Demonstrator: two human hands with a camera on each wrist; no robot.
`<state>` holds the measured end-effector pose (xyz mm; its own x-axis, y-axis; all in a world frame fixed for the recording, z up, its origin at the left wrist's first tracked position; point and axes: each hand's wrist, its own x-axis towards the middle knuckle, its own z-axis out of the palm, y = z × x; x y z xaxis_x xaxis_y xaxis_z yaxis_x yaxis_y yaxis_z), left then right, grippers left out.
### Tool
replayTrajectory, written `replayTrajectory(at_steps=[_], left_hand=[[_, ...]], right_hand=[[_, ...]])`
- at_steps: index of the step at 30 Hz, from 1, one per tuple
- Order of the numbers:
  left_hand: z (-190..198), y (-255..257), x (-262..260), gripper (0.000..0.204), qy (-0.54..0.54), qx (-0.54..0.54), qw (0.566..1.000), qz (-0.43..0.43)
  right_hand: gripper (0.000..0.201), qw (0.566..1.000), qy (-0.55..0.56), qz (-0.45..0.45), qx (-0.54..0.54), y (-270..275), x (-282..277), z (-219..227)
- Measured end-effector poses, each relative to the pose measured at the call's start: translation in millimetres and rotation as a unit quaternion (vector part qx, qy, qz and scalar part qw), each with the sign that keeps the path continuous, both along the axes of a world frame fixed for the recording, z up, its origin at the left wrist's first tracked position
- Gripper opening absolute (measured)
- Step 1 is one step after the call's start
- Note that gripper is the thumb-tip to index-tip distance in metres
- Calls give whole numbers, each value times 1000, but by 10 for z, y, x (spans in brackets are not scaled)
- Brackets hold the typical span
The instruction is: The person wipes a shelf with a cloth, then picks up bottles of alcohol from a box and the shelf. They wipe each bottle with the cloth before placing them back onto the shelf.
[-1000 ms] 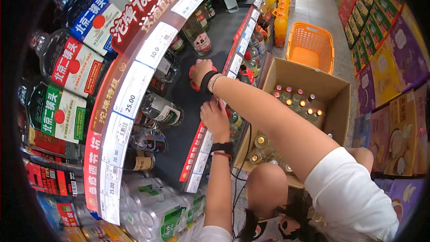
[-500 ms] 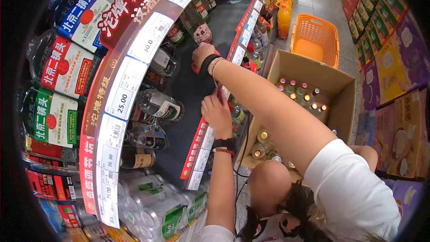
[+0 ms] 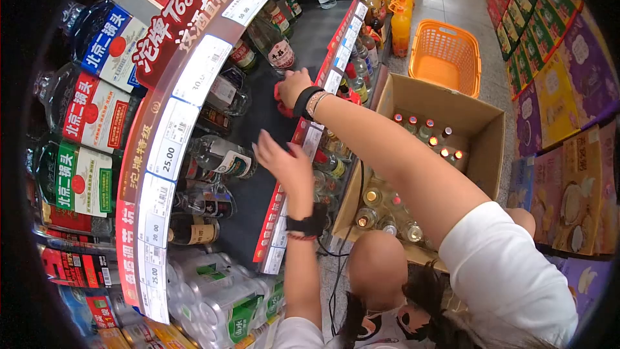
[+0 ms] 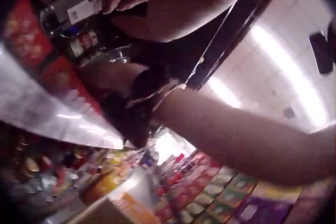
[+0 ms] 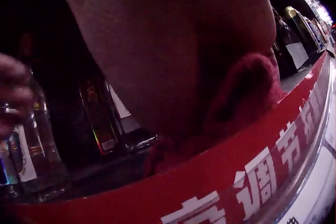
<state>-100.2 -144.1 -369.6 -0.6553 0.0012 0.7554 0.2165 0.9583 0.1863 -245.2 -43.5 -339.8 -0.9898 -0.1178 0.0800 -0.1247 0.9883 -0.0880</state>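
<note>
My right hand (image 3: 298,85) grips a red cloth (image 3: 279,102) on the dark shelf (image 3: 258,123), close to its red front strip. In the right wrist view the cloth (image 5: 254,79) is bunched under the hand, against the strip. My left hand (image 3: 284,163) reaches over the shelf edge with its fingers spread and nothing in them. Its fingertips are close to a clear glass bottle (image 3: 223,156) with a white and green label. Another clear bottle (image 3: 276,48) with a pale pink label stands just beyond my right hand.
Several more bottles (image 3: 205,201) line the back of the shelf, behind a curved price rail (image 3: 174,136). At my right is a cardboard box (image 3: 481,148) holding capped bottles, with an orange basket (image 3: 445,58) beyond it. Black cables (image 3: 337,265) hang by the shelf.
My left hand has lifted off the shelf's front edge and moved inward toward the clear bottle, its fingers spreading. My right hand stays on the red cloth, having shifted only slightly along the shelf.
</note>
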Motion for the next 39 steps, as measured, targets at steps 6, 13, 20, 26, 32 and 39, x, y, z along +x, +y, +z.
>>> replayTrajectory(at_steps=[6,13,20,26,32,39], left_hand=[[696,10,-1487,35,-366,565,688,-271],[494,371,-2498,49,-263,399,822,-310],[169,271,-3064,23,-227,338,867,-286],[478,257,-2293,29,-165,409,840,-317],[492,-75,-2055,39,-2,229,942,-247],[706,55,-1181,36,-24,329,916,-228]], right_hand=[[28,999,32,18,12,31,-2,-98],[46,993,62,101,-12,212,-120,-234],[27,992,63,93,-63,220,-66,-179],[26,995,48,71,-46,185,-49,-170],[28,998,14,50,-42,159,-101,-126],[29,998,9,-10,-65,109,-601,-198]])
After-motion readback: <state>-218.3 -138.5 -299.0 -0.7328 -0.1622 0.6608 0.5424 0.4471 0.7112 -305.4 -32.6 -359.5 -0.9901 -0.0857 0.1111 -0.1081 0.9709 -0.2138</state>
